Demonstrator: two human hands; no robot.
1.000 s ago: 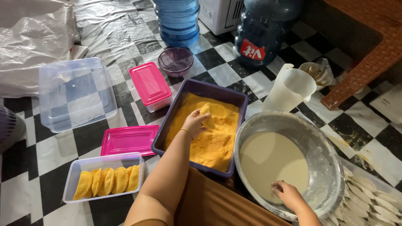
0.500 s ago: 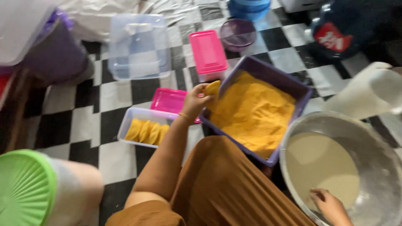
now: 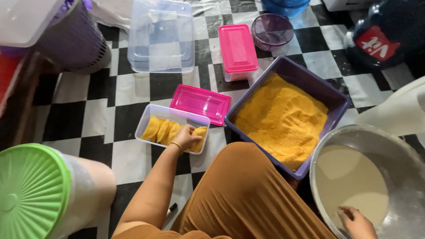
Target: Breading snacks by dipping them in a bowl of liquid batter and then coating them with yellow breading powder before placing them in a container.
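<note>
My left hand [image 3: 186, 138] reaches into a clear rectangular container [image 3: 146, 118] on the floor and grips a yellow breaded piece [image 3: 200, 132] at its right end, beside several other breaded pieces [image 3: 161, 130]. A purple tub [image 3: 330, 95] heaped with yellow breadcrumbs [image 3: 281, 119] sits just right of it. My right hand [image 3: 356, 220] rests at the near edge of a metal bowl [image 3: 400, 152] holding pale batter [image 3: 349, 181], fingers curled; whether it holds anything is unclear.
A pink lid [image 3: 200, 103] lies behind the clear container. A pink-lidded box [image 3: 238, 48], a large clear tub [image 3: 161, 35], a purple strainer bowl [image 3: 272, 31], a white jug [image 3: 398, 110] and a green-lidded container [image 3: 33, 190] stand around on the checkered floor.
My left hand has carried a breaded piece from the breadcrumb tub leftward into the clear container. The view has swung left. My right hand stays at the batter bowl.
</note>
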